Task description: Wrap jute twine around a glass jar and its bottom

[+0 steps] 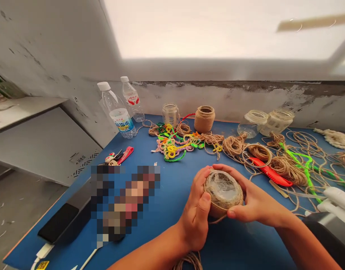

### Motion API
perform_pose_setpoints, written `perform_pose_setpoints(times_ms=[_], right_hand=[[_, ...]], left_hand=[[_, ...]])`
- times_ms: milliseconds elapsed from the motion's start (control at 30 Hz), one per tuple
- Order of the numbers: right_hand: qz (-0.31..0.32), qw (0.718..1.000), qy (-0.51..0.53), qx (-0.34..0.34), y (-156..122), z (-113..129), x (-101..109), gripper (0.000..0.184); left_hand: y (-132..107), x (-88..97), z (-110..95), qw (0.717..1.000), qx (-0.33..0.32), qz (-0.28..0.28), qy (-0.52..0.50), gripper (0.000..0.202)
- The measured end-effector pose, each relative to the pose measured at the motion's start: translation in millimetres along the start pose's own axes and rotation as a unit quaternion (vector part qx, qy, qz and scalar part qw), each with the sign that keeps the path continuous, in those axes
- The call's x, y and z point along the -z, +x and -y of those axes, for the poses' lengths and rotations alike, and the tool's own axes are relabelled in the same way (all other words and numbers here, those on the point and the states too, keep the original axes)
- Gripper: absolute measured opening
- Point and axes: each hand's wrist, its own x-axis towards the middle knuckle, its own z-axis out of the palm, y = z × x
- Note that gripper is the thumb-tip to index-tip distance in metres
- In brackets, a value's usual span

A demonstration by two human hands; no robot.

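The left hand [194, 213] and right hand [253, 199] curl closely around a twine-wrapped glass jar [223, 193] over the blue table [166, 240] (clear base showing), its long axis apparently tilted toward the viewer.

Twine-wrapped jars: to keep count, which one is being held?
The jute-wrapped glass jar cradled between the left hand and right hand, clear base showing; the other jar stands upright at the back.

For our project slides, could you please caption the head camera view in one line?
The left hand and right hand hold a clear jar wrapped in brown jute twine above a blue worktable.
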Motion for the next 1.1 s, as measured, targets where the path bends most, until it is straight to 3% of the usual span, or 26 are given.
perform_pose_setpoints(times_ms=[133,467,667,733,1000,1100], right_hand=[[-0.025,0.999,-0.025,0.001,-3,-3,-4,0.096],[-0.006,1.0,-0.007,-0.018,-7,5,-14,0.096],[-0.002,1.0,0.012,-0.012,-4,6,-13,0.098],[-0.008,1.0,0.005,-0.006,-3,4,-13,0.098],[-0.017,0.999,-0.025,0.035,2,1,-12,0.096],[-0.019,0.999,-0.023,0.036,2,2,-12,0.098]], left_hand=[[-2,2.4,1,1.0,-0.009,0.028,0.008,0.051],[-15,4.9,2,0.993,0.105,0.019,-0.048,0.055],[-12,-10.4,-4,0.974,0.15,-0.098,-0.141,0.055],[-9,-12.5,-7,0.968,0.145,-0.122,-0.163,0.054],[10,-3.5,-14,0.988,0.052,-0.093,-0.111,0.043],[15,-2.1,-16,0.988,0.053,-0.118,-0.082,0.039]])
